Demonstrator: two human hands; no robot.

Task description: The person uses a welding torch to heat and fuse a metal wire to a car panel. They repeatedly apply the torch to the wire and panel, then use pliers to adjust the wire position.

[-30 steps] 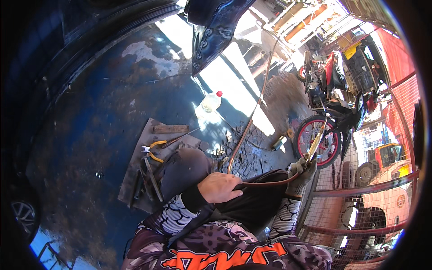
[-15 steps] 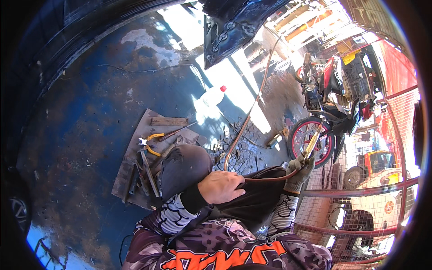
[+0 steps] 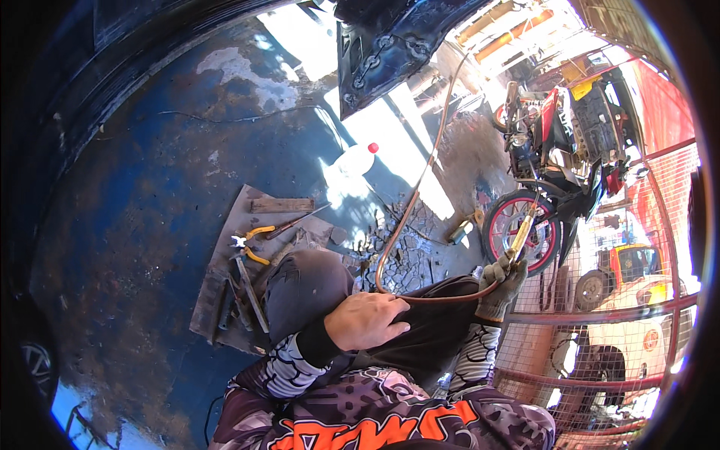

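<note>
My left hand (image 3: 367, 321) is bare and rests over my thigh, palm down. Its thumb stands apart and its fingertips lie against a brown hose (image 3: 441, 300), not wrapped round it. In a grey work glove, my right hand (image 3: 501, 289) is closed around the lower end of a slim torch-like tool (image 3: 524, 231) with a yellowish barrel. The hose runs from this hand across my lap, bends near my left fingertips and stretches away to the far right. The tool points up and away, in line with a motorcycle wheel (image 3: 517, 232) behind it.
Left of my knee, a board (image 3: 232, 262) bears yellow-handled pliers (image 3: 253, 244), a wooden block (image 3: 282, 205) and several metal tools. Ahead stand a white bottle with a red cap (image 3: 355, 159) and a small can (image 3: 460, 232). A red-framed mesh fence (image 3: 600, 321) is at the right.
The bend of the hose has sunk and rounded out beside my left fingertips. My left hand has shifted slightly left and down. My right hand keeps its hold on the tool.
</note>
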